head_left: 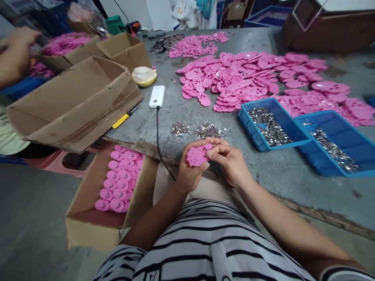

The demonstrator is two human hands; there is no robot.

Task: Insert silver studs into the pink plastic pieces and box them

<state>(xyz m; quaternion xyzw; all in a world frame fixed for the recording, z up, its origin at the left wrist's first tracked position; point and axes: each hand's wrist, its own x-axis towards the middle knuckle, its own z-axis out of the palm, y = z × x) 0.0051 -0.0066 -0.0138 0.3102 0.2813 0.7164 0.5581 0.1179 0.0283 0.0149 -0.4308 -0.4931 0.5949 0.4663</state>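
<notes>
A small pink moulded plastic piece [195, 156] is held up above the table's near edge. My left hand [189, 173] is closed around it, thumb along its lower side. The fingertips of my right hand [230, 160] pinch at the piece's right end; whether a small metal part is between them is hidden. Just beyond my hands lie two small heaps of shiny metal parts, a left heap [179, 128] and a right heap [208, 130].
Blue trays [263, 146] [331, 166] hold metal parts at right. Pink pieces [234, 80] cover the table's far side. A carton of stacked pink pieces [84, 232] stands lower left. A white power bank [157, 96], yellow cutter [120, 121] and empty-looking carton [70, 101] sit left, near another person's arm [16, 58].
</notes>
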